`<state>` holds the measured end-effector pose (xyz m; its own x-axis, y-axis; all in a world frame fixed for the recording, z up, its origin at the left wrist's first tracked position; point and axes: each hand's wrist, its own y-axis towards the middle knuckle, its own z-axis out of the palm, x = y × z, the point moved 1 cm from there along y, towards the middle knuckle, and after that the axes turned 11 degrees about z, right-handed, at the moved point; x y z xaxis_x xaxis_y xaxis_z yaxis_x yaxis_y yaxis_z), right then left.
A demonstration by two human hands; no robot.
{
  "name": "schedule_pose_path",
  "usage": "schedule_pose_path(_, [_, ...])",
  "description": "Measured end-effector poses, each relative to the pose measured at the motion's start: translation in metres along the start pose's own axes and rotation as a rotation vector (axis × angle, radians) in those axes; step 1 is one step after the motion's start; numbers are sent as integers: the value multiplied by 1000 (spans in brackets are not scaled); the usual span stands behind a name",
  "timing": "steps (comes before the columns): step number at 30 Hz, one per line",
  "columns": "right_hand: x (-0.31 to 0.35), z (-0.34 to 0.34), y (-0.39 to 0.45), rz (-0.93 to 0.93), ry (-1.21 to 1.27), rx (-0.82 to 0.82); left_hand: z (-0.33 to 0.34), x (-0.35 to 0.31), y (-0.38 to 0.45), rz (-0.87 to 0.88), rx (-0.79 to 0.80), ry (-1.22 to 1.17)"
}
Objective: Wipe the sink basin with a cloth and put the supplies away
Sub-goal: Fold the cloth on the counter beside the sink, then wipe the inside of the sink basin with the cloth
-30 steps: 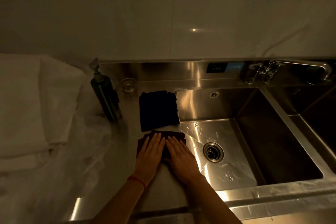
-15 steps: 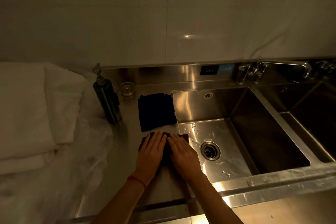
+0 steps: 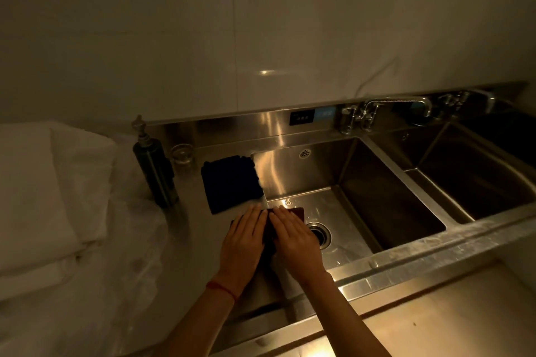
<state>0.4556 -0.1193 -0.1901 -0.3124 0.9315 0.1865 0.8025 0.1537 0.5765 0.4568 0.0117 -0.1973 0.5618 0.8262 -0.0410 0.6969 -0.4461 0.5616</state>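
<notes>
A dark reddish-brown cloth point(image 3: 298, 213) lies on the steel counter at the left rim of the sink basin point(image 3: 356, 180). My left hand point(image 3: 245, 236) and my right hand point(image 3: 294, 236) both press flat on it, side by side, fingers straight and pointing away from me. Most of the cloth is hidden under the hands. A second, dark blue folded cloth point(image 3: 232, 184) lies just beyond them on the counter. The drain point(image 3: 320, 233) sits in the wet basin floor right of my right hand.
A dark pump bottle point(image 3: 155, 171) and a small glass point(image 3: 182, 153) stand at the back left of the counter. White towels point(image 3: 43, 197) and plastic sheeting cover the left. A faucet point(image 3: 397, 106) sits behind the basin; a second basin point(image 3: 475, 174) is at right.
The camera view has shifted, so the sink sits lower and more to the right. Both hands stay flat on the brown cloth, which has slid slightly toward the basin edge.
</notes>
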Motion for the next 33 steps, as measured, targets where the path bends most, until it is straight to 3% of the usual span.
schedule_pose_path(17, [-47, -57, -31, 151, -104, -125, 9, -65, 44, 247, -74, -163])
schedule_pose_path(33, [-182, -117, -51, 186, -164, -167, 38, -173, 133, 517, -127, -164])
